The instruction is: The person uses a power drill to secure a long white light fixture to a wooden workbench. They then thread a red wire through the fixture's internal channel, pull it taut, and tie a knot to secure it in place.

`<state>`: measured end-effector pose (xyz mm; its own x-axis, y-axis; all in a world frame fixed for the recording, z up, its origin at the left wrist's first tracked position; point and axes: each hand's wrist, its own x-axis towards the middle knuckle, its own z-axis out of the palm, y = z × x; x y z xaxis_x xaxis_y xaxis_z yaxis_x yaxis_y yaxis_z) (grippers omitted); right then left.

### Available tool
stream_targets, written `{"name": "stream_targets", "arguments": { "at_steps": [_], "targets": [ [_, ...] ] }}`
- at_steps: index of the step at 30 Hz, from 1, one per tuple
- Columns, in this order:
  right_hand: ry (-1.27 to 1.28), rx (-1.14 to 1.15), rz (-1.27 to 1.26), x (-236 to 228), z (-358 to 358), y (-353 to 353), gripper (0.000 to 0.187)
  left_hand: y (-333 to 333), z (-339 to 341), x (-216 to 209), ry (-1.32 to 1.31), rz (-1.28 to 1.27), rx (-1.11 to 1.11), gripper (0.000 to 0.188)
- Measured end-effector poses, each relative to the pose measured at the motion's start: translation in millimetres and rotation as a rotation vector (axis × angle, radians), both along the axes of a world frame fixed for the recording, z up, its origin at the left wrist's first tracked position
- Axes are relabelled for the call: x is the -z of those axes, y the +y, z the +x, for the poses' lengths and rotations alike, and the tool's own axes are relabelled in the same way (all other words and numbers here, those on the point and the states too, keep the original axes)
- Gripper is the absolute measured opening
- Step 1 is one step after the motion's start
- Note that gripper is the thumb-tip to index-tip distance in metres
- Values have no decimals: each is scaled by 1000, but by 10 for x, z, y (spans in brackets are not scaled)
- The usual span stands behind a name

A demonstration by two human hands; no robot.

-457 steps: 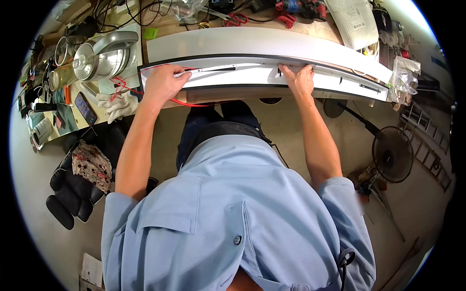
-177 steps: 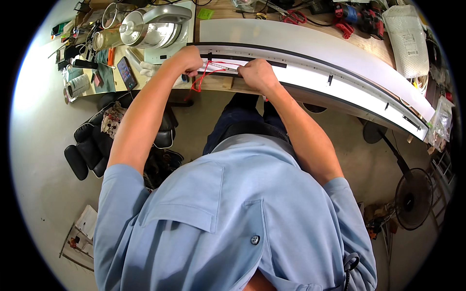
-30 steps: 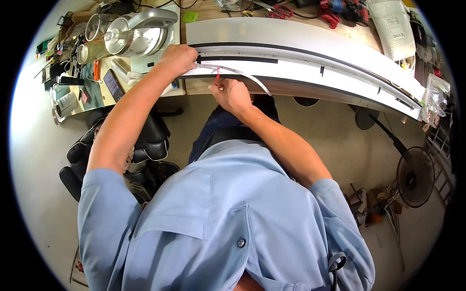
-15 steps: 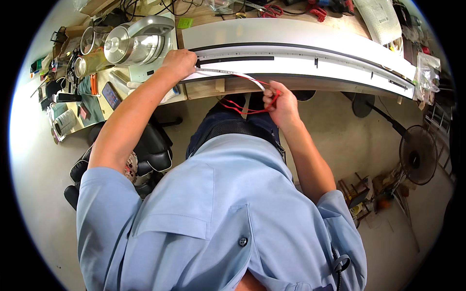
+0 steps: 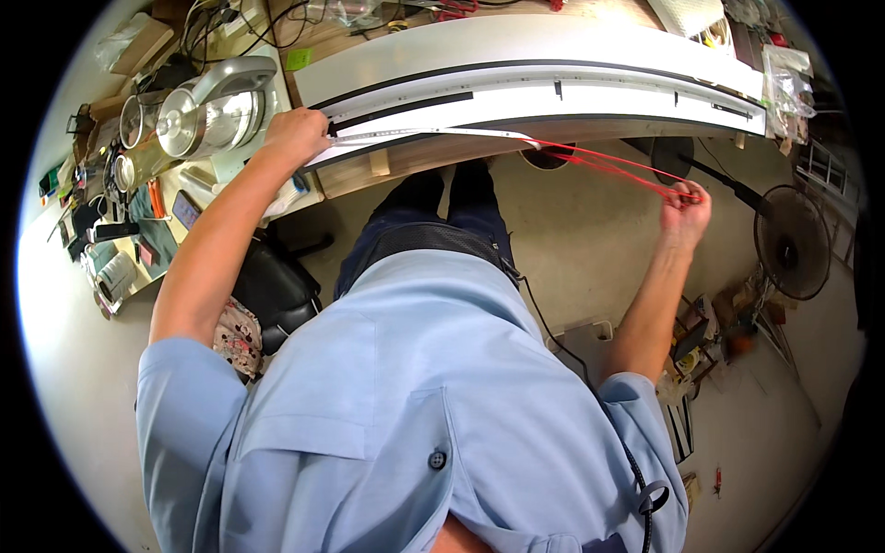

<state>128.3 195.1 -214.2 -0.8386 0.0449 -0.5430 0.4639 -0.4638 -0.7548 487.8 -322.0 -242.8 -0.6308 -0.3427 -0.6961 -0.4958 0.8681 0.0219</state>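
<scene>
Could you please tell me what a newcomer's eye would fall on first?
Probably the red wires, stretching from the white LED strip to the right hand at right. Next, the long black-edged white channel lying across the workbench, with the left hand at its left end. Then the glass kettle, standing at upper left.

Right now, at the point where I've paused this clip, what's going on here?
A person in a blue shirt is at a bench, handling a white strip and its red wires. The left hand is closed on the strip by the left end of a long black-edged frame. The right hand grips the wires, held out to the right, off the bench. In this view the strip crosses the frame's near edge.
</scene>
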Motion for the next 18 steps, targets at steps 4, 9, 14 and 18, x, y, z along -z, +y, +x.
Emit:
{"name": "stream_targets", "arguments": {
  "at_steps": [4, 9, 14, 18],
  "targets": [
    [168, 72, 159, -165, -796, 805, 25, -16, 11, 71, 6, -16, 6, 20],
    [358, 133, 36, -464, -2002, 1829, 27, -6, 11, 112, 29, -29, 12, 19],
    [504, 87, 11, -1073, -2942, 2207, 24, 17, 34, 104, 14, -41, -25, 17],
    [596, 101, 168, -1381, -3667, 2538, 26, 30, 27, 86, 92, -24, -42, 21]
  ]
}}
